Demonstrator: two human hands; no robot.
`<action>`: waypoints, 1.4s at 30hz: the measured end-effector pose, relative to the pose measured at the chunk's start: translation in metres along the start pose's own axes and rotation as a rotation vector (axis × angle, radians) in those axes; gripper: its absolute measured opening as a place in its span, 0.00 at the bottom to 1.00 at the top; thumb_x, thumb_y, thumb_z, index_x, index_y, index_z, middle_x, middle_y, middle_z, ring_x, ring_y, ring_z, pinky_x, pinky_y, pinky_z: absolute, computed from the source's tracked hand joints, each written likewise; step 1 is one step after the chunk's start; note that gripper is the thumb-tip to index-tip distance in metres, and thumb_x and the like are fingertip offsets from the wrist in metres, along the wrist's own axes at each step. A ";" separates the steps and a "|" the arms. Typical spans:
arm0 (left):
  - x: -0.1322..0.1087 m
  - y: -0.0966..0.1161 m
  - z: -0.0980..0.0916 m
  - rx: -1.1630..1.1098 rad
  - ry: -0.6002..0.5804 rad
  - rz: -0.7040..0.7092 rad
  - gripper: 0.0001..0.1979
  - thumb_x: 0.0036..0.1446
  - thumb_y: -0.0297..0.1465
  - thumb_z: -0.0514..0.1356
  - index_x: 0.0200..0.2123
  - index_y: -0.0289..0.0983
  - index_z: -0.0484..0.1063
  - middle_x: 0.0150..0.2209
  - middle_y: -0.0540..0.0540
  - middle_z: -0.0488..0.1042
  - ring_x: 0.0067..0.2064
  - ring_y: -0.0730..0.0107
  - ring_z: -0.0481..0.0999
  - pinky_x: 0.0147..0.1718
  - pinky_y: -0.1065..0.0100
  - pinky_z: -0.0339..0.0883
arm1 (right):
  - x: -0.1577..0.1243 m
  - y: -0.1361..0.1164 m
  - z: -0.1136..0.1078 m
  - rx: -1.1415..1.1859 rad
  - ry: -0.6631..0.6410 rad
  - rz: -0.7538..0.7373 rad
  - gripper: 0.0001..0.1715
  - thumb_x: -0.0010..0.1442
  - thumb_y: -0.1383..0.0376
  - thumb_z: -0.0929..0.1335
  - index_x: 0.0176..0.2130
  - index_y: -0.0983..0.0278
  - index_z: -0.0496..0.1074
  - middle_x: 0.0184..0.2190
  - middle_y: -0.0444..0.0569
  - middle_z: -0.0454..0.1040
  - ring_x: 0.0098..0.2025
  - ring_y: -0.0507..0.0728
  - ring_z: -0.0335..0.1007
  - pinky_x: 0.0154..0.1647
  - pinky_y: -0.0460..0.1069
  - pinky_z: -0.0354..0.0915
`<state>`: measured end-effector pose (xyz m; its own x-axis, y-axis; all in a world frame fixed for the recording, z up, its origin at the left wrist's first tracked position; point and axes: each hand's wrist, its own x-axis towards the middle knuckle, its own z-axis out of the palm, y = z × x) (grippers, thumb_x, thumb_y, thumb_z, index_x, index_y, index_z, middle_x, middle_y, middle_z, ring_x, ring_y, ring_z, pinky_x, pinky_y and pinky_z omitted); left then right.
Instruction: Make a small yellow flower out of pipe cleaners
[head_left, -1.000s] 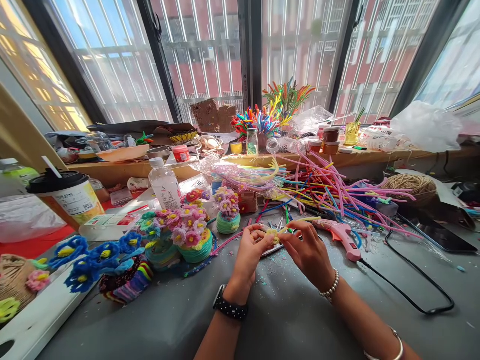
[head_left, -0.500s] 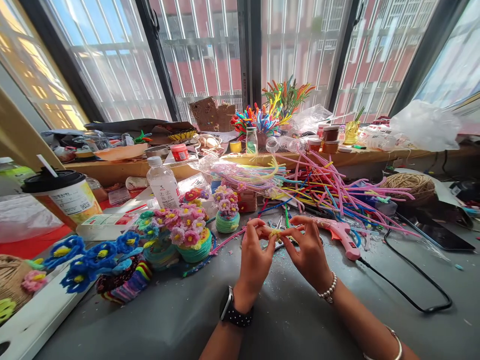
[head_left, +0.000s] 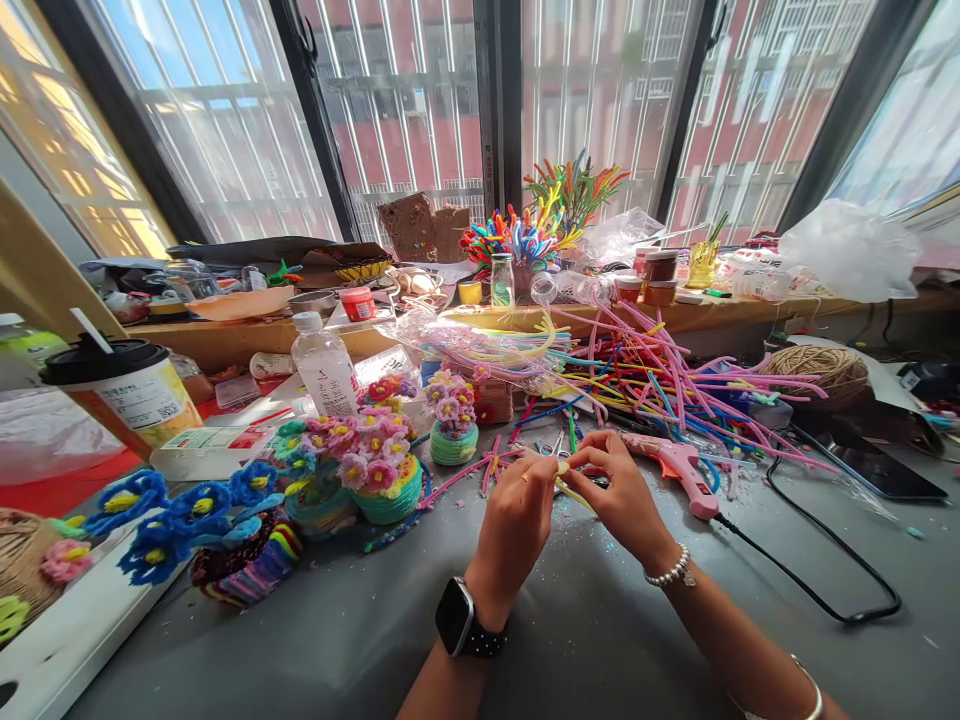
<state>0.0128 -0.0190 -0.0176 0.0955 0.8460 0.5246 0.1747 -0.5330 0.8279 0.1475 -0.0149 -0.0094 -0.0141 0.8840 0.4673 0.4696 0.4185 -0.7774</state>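
Observation:
My left hand [head_left: 516, 522] and my right hand [head_left: 621, 498] meet over the grey table, fingertips pinched together. Between them is a yellow pipe cleaner [head_left: 576, 496], its tail hanging under the right fingers. Most of its small upper part is hidden by the fingertips. Just behind the hands lie scissors [head_left: 553, 446], partly covered. A pink hot glue gun [head_left: 686, 474] rests on its side to the right of my right hand. Pink pipe cleaner pieces [head_left: 493, 462] lie beyond my left hand.
Pipe-cleaner flowers stand at left: a pink bunch [head_left: 373, 450], a small pot [head_left: 453, 445] and blue flowers [head_left: 180, 525]. Behind them are a plastic bottle [head_left: 324, 370] and a drink cup [head_left: 124, 395]. Loose pipe cleaners [head_left: 667, 375] pile at the back. A black cord [head_left: 814, 600] loops at right.
My left hand has turned over, showing its back and the watch face. My right fingers have curled in closer. A yellow tail now shows below the right fingers.

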 end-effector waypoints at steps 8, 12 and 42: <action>-0.001 0.008 -0.003 -0.078 -0.129 0.001 0.11 0.45 0.24 0.57 0.33 0.43 0.69 0.38 0.45 0.73 0.45 0.64 0.68 0.48 0.61 0.55 | 0.003 0.000 -0.015 0.416 -0.250 0.324 0.14 0.44 0.56 0.68 0.22 0.66 0.68 0.28 0.45 0.61 0.33 0.53 0.60 0.37 0.49 0.58; 0.002 0.009 0.001 -0.138 0.033 -0.092 0.09 0.43 0.27 0.60 0.30 0.40 0.64 0.30 0.47 0.73 0.37 0.66 0.72 0.42 0.64 0.60 | 0.004 0.003 -0.014 0.578 -0.367 0.462 0.14 0.43 0.57 0.69 0.25 0.66 0.68 0.24 0.43 0.64 0.30 0.51 0.60 0.33 0.47 0.58; 0.016 0.000 -0.009 -0.556 0.088 -0.521 0.18 0.42 0.31 0.61 0.36 0.35 0.57 0.30 0.47 0.72 0.31 0.74 0.72 0.31 0.71 0.65 | 0.006 0.006 -0.008 0.064 -0.458 0.201 0.14 0.53 0.59 0.62 0.27 0.67 0.68 0.24 0.46 0.68 0.28 0.53 0.63 0.29 0.45 0.58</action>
<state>0.0059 -0.0051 -0.0076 0.0537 0.9980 0.0341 -0.3452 -0.0135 0.9384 0.1573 -0.0086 -0.0084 -0.3217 0.9431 0.0846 0.4476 0.2302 -0.8641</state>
